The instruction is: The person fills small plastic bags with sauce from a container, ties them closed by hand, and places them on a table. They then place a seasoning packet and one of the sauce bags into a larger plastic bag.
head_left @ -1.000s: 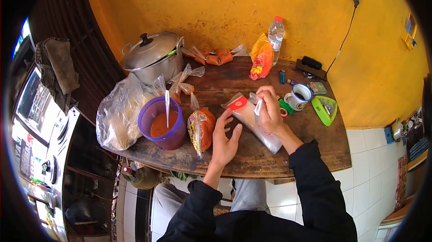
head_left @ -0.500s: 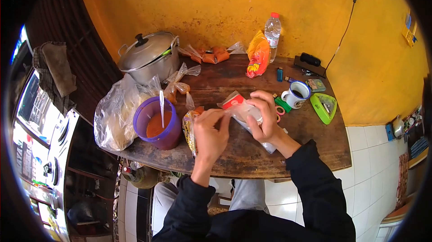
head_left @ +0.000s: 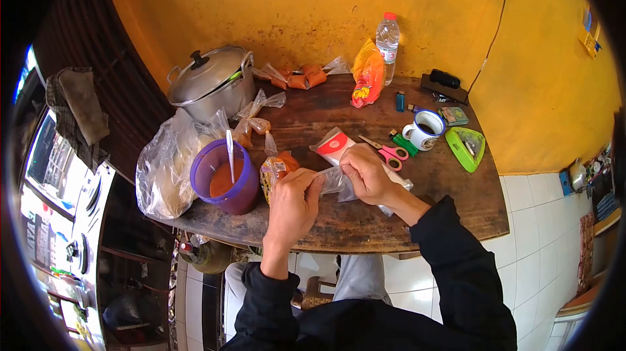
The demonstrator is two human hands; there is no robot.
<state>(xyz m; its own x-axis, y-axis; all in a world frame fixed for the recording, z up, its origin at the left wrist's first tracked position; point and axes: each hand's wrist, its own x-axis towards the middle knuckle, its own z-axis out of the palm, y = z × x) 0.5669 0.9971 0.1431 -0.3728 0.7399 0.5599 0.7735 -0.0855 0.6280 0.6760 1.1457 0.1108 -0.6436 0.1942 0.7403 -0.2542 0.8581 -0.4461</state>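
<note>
My left hand and my right hand both grip a small clear plastic bag between them, just above the wooden table. Under my right hand lies a pack of clear bags with a red label. A filled bag with orange contents stands just left of my left hand. A purple bowl of orange sauce with a white spoon sits further left.
Pink scissors, a mug, a green tray, a lighter and a water bottle stand on the right and back. A lidded metal pot, tied sauce bags and a big clear bag occupy the left.
My left hand rose from the table and took hold of the small bag together with my right hand. Both hands drew toward me, uncovering the scissors.
</note>
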